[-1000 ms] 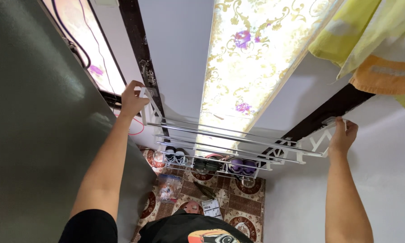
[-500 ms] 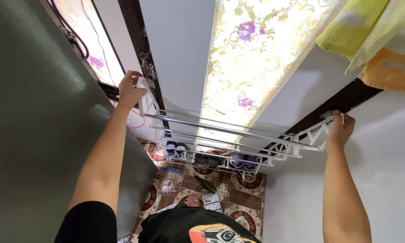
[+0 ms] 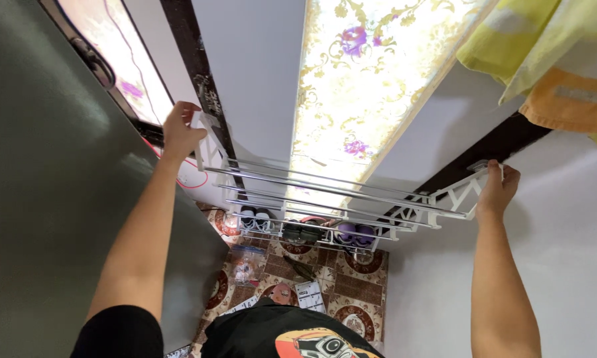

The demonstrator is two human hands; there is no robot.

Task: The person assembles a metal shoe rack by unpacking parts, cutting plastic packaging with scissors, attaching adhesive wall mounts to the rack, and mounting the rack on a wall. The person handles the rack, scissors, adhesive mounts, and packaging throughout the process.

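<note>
Rack point(image 3: 338, 192) — white end frames joined by metal bars — is held up against the wall between two dark posts; left hand point(image 3: 179, 132) is clamped round its left end frame, fingers curled shut; right hand point(image 3: 496, 189) grips the right end frame, thumb and fingers closed on the top corner; grey panel point(image 3: 53, 199) crowds the left arm — open wall lies to the right; shoes point(image 3: 305, 232) sit on a shelf below; towels point(image 3: 550, 53) hang above right.
</note>
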